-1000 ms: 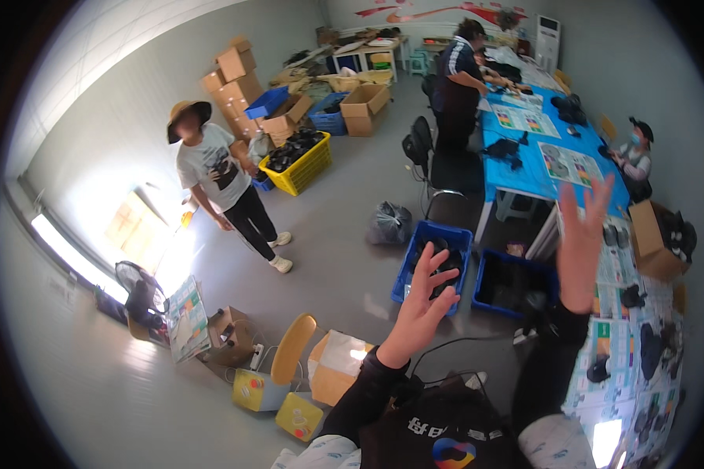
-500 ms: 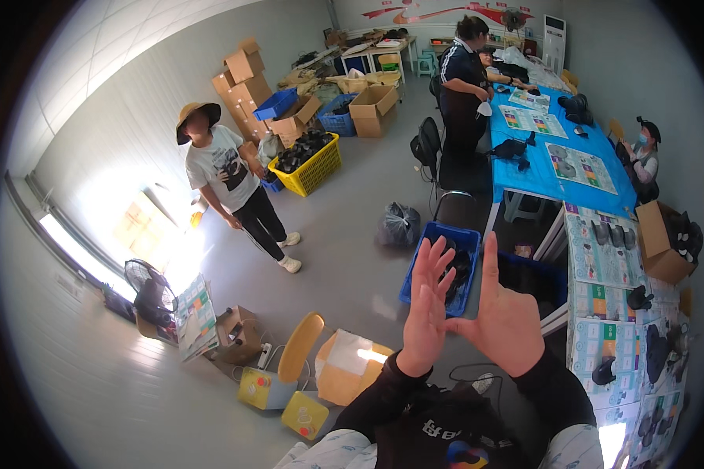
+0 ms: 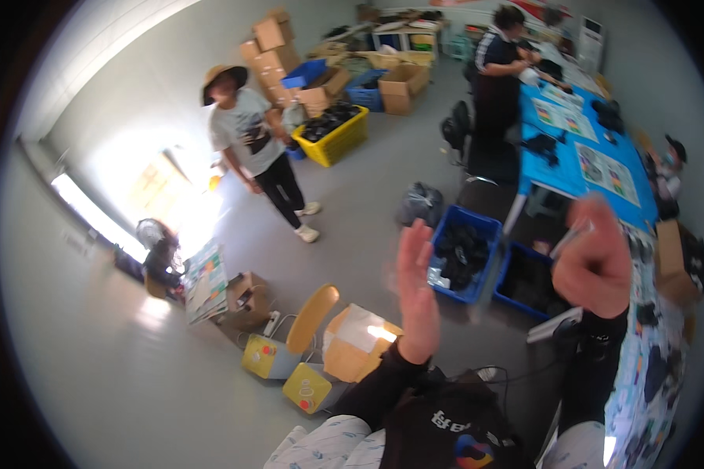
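My left hand [image 3: 418, 305] is raised in front of me, fingers stretched upward and holding nothing. Its edge is a little blurred. Off to the right, my right hand [image 3: 597, 258] is lifted near the corner of the blue-covered table [image 3: 551, 168]; motion smears its fingers, which seem bent, and I cannot make out anything in them. The two hands are well apart. Between and beyond them on the floor stands a blue crate [image 3: 486, 293] with black items inside. A second blue crate [image 3: 516, 303] of dark items is close to my right wrist.
A person in a hat [image 3: 246, 129] stands at the left; another [image 3: 499, 70] stands by the table, and a masked one [image 3: 669, 176] is at its far side. A yellow crate [image 3: 344, 144], a grey bag [image 3: 421, 203], a wooden chair [image 3: 313, 319] and yellow-topped boxes [image 3: 266, 356] occupy the floor.
My hands, close together before with the right index finger raised and thumb out, have moved apart. The right hand went right and its fingers now look bent. The view has shifted slightly.
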Tool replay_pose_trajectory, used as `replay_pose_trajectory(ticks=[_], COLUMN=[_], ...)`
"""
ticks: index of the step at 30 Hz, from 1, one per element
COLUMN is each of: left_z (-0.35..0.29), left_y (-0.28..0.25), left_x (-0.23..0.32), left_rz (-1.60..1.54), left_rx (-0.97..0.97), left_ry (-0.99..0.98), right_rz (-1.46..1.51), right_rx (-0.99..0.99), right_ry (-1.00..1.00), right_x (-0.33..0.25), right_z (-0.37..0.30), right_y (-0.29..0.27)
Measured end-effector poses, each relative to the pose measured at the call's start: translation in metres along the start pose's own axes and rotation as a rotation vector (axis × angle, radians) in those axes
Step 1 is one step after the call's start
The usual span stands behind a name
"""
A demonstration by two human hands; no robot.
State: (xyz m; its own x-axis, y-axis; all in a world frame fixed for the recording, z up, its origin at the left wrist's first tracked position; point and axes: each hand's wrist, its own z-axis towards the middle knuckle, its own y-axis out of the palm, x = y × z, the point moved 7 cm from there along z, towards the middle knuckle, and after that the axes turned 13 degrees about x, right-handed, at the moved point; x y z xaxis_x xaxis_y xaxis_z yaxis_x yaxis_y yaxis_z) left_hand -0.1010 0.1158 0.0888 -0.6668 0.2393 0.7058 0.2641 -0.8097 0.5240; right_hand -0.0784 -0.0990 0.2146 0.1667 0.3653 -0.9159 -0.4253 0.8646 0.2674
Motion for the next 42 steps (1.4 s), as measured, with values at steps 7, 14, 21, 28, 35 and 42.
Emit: replay_pose_trajectory(ticks=[7, 14, 21, 28, 35, 42], left_z=[-0.013, -0.018, -0.018, -0.019, -0.019, -0.021], left_y=[-0.012, -0.038, -0.043, -0.042, -0.043, -0.044], left_x=[0.009, 0.007, -0.004, -0.010, -0.013, -0.021], left_rz=[0.019, 0.079, 0.149, 0.140, 0.129, 0.121], left_rx=[-0.113, -0.065, -0.070, -0.064, -0.061, -0.056], left_ry=[0.072, 0.010, -0.022, -0.039, -0.079, -0.094], right_rz=[0.247, -0.366, -0.482, -0.584, -0.594, -0.641], right_rx=[-0.769, 0.148, 0.023, 0.109, 0.110, 0.060], right_ry=[0.123, -0.160, -0.135, -0.254, -0.237, -0.259], right_x=[0.038, 0.050, 0.082, 0.100, 0.095, 0.072], right_z=[-0.024, 0.009, -0.007, -0.021, -0.027, -0.039], right_y=[0.036, 0.014, 0.025, 0.034, 0.036, 0.043])
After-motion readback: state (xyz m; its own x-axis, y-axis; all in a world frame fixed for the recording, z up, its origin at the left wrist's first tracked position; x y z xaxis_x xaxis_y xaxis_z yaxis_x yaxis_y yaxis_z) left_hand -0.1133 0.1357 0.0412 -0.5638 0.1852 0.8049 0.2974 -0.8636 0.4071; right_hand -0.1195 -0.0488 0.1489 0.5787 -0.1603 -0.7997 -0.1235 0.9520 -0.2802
